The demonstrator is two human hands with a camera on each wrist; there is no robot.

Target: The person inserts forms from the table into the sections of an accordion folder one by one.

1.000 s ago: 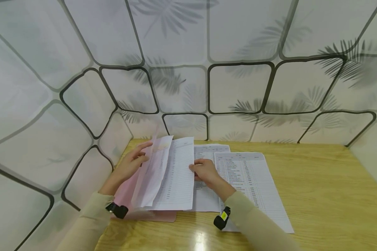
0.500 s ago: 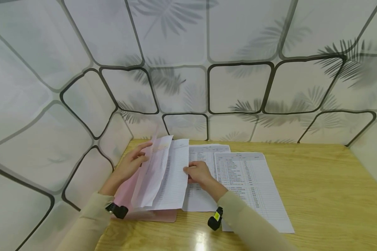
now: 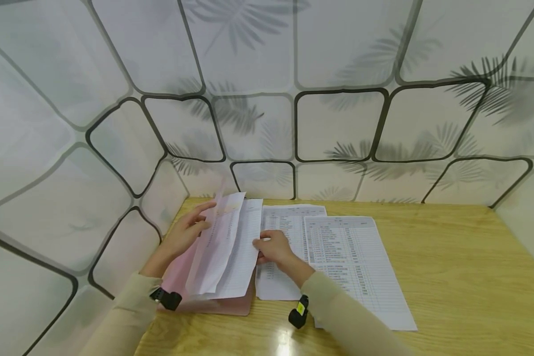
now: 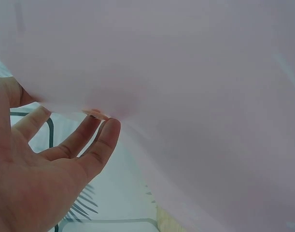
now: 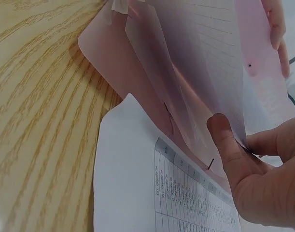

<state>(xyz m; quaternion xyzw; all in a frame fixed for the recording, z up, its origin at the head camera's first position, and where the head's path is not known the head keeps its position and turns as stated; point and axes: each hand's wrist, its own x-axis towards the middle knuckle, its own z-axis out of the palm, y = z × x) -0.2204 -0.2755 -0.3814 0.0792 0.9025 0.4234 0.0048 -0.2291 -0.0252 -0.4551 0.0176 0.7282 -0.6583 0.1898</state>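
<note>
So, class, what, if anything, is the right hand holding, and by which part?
The right hand pinches a white paper by its long right-hand edge.

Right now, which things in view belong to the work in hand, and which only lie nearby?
In use:
Pink folder, its translucent cover held by the left hand
Printed paper pinched by the right hand

Seemingly lying nearby:
Left loose sheet
Right loose sheet, overlapping it

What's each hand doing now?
Left hand: closed, holding the pink translucent cover by its edge.
Right hand: closed, pinching a white sheet.
</note>
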